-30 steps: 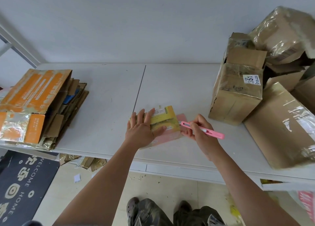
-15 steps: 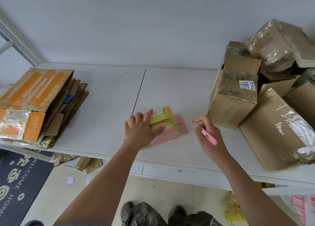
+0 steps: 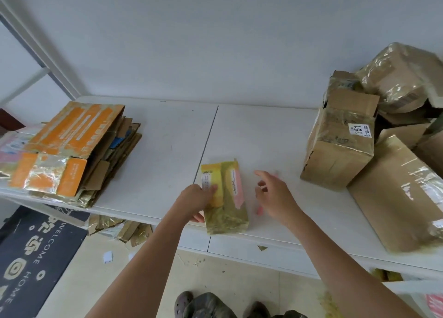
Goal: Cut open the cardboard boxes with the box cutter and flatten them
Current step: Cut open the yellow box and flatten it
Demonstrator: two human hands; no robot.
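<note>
Near the front edge of the white worktop [image 3: 275, 130] sits a small flattened box [image 3: 224, 197], yellow and pink under shiny tape. Left hand [image 3: 195, 199] grips its left side, thumb on top. Right hand [image 3: 274, 195] hovers just beside it, fingers loosely spread, not touching the box; there's a pink blur under the palm, can't tell if that's the box cutter. Off to the left is a stack of flattened cardboard [image 3: 72, 149], orange one on top. Taped-up brown boxes [image 3: 340, 145] are heaped on the right. Welcome mat [image 3: 31, 257] and cardboard scraps [image 3: 124, 230] on the floor.
</note>
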